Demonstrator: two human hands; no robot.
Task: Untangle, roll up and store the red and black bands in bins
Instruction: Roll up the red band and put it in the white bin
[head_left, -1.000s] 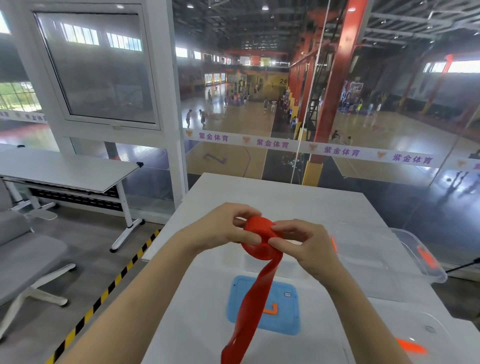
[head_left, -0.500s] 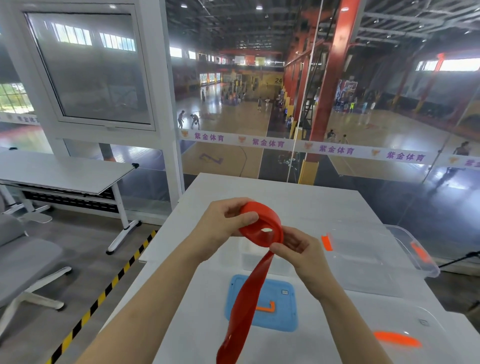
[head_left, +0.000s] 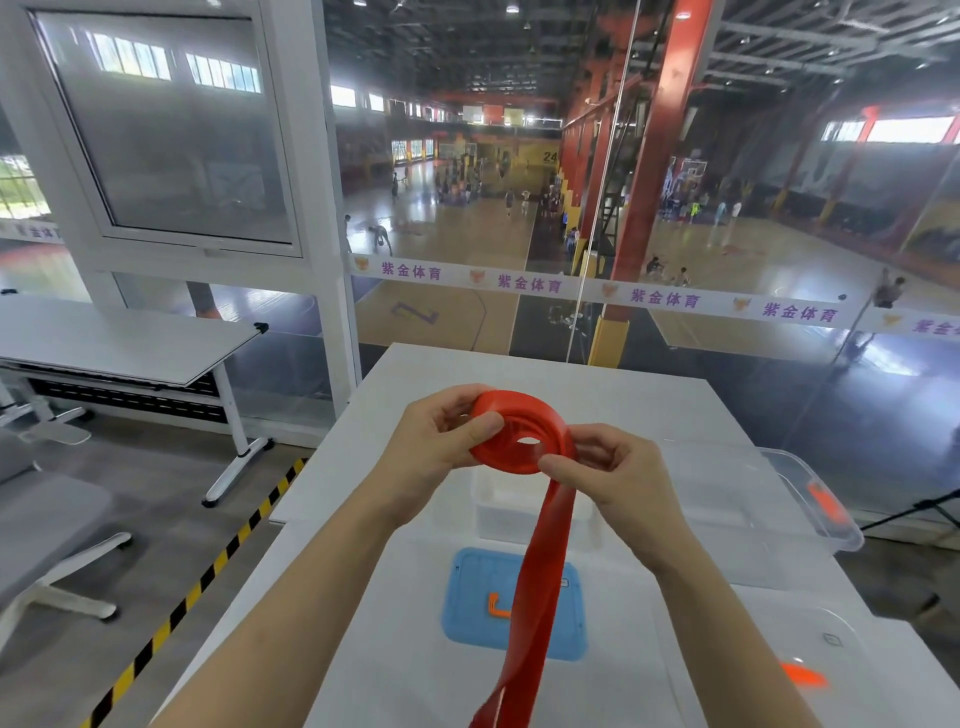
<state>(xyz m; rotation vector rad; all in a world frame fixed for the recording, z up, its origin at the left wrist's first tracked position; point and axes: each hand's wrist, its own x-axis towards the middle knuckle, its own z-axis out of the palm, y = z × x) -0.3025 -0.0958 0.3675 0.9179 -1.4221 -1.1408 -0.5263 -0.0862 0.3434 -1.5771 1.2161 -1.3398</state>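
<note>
Both hands are holding the red band (head_left: 522, 439) above the white desk (head_left: 597, 395): the left hand (head_left: 441, 449) is pinching the coil's left edge, the right hand (head_left: 615, 470) is pinching its right side, and the loose tail is hanging down across a blue lid (head_left: 470, 603). Clear bins (head_left: 810, 499) are sitting beyond and to the right. Glass ahead is overlooking a sports hall.

"紫金体育" on window banner (head_left: 530, 284), "24" on hall wall (head_left: 549, 156)

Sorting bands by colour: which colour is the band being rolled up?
Red: the band in both hands, with its tail hanging down; seen in the head view.
</note>
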